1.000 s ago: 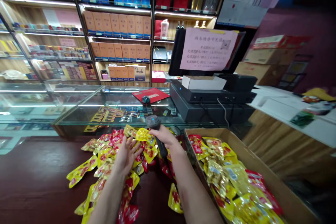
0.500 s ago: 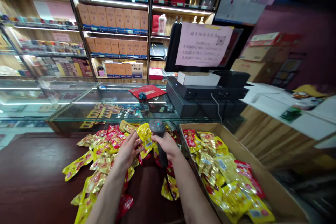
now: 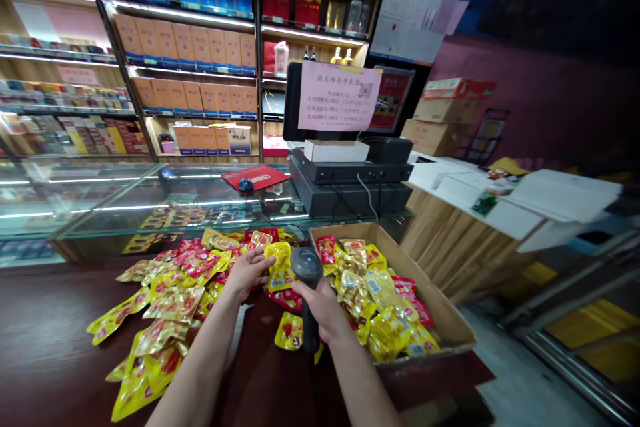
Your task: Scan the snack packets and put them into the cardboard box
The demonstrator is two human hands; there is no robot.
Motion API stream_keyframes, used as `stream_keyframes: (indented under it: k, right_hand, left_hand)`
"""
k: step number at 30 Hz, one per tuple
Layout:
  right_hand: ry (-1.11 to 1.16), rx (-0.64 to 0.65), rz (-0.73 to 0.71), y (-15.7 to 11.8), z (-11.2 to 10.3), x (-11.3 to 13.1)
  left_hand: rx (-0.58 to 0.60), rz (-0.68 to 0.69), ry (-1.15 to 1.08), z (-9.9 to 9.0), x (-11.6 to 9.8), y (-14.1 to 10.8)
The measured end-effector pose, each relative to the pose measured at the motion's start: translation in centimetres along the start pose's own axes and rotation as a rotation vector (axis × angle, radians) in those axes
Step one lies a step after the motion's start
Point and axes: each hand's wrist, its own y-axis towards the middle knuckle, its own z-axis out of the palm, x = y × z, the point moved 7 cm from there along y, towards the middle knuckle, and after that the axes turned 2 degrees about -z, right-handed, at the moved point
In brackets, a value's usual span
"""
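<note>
From my head view, my right hand (image 3: 320, 303) is clamped around the black handle of a handheld barcode scanner (image 3: 307, 265), whose head points up with a small blue light on top, just above the dark wood counter (image 3: 45, 360). My left hand (image 3: 247, 272) is open with the fingers spread, right beside the scanner, and its fingertips (image 3: 263, 263) reach toward a yellow foil snack packet (image 3: 279, 267); I cannot tell whether they touch it. More red-and-yellow foil snack packets (image 3: 170, 293) lie scattered flat and overlapping across the counter, mostly to the left of my hands and under them, with a few just below the scanner. An open cardboard box (image 3: 400, 250) stands on the counter to the right of my right hand, holding a heap of the same kind of packets. Beyond the counter's far edge runs a glass display case (image 3: 195, 210), with a red mat (image 3: 255, 177) and a computer mouse (image 3: 245, 185) on its top. A black cash register (image 3: 350, 190) sits on the case further right, under a pink printed notice (image 3: 339, 97). Farther back, behind the counter, shelves of boxed goods (image 3: 185, 47) fill the wall.
</note>
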Motion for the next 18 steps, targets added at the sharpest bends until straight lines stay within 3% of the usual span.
stream_keyframes:
  k: [4, 8, 13, 18]
  right_hand:
    - [0.051, 0.015, -0.003, -1.1, -0.3, -0.3]
    - [0.08, 0.114, 0.137, -1.5, 0.6, -2.0]
    - [-0.046, 0.151, 0.226, -1.4, 1.3, -3.7]
    - [-0.054, 0.142, 0.196, -1.2, 1.7, -3.8]
  left_hand:
    - [0.019, 0.028, 0.014, 0.5, -1.5, 1.5]
    - [0.069, 0.024, 0.01, 1.3, -2.3, 3.1]
    - [0.081, 0.005, 0.002, 1.7, -2.5, 3.9]
    - [0.086, -0.003, -0.002, 1.4, -2.2, 4.0]
